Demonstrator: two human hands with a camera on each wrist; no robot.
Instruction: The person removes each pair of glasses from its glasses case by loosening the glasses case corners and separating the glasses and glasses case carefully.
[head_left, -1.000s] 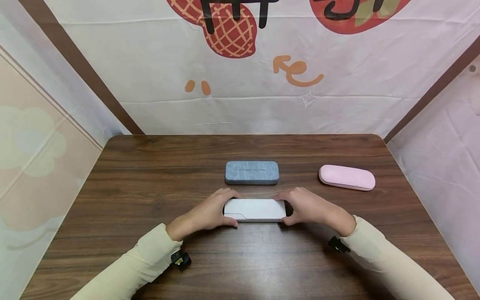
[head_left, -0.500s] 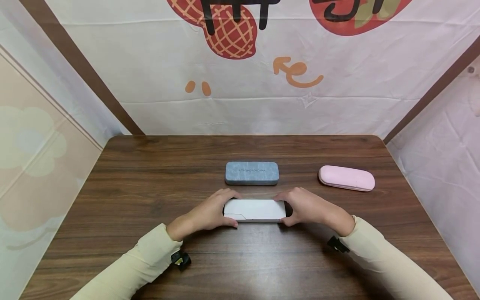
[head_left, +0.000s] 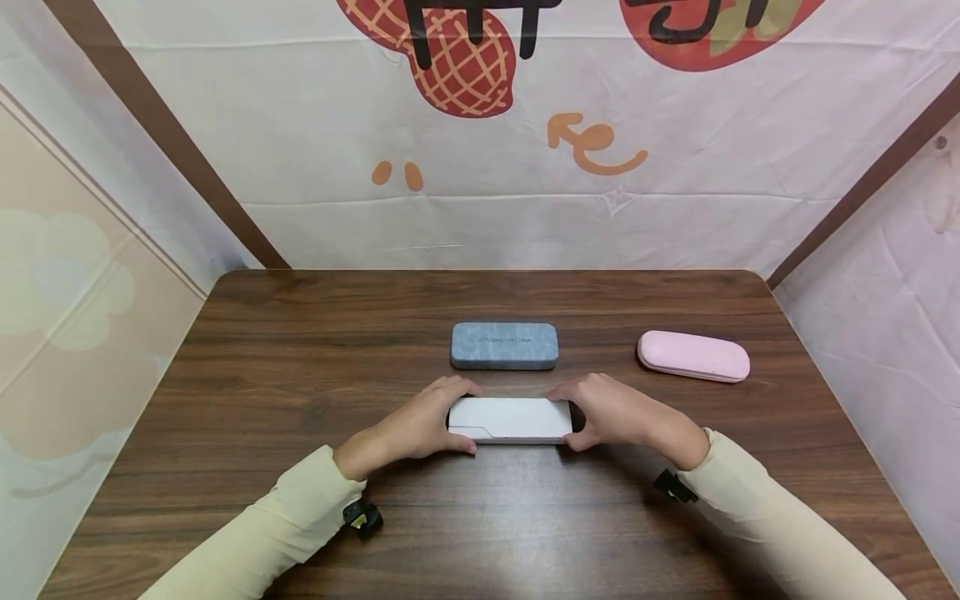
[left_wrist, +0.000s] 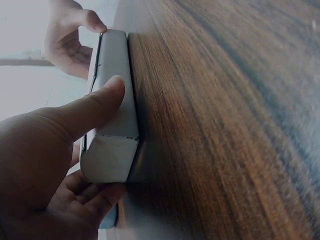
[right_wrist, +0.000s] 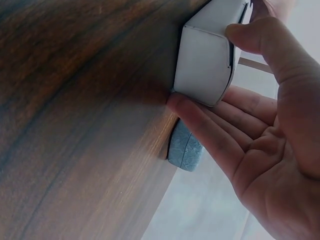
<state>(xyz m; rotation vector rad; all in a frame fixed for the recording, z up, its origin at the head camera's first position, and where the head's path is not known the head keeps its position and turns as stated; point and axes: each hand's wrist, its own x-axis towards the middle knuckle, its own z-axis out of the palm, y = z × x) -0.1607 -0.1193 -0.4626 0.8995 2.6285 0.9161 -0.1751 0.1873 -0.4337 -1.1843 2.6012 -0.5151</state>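
Observation:
A white glasses case (head_left: 510,418) with a stepped flap line lies on the wooden table, its long side facing me. Its left end is gripped by my left hand (head_left: 420,423), thumb on the near side and fingers at the far side. At the other end my right hand (head_left: 611,414) holds it the same way. The left wrist view shows the thumb (left_wrist: 100,105) pressed on the case's side wall. In the right wrist view, the case's end face (right_wrist: 202,65) sits between thumb and fingers. The lid looks closed.
Just behind the white case lies a blue-grey glasses case (head_left: 504,346) with lettering on top. A pink glasses case (head_left: 693,356) lies farther right, slightly angled. The brown wooden table (head_left: 300,333) ends at a printed cloth backdrop (head_left: 510,233).

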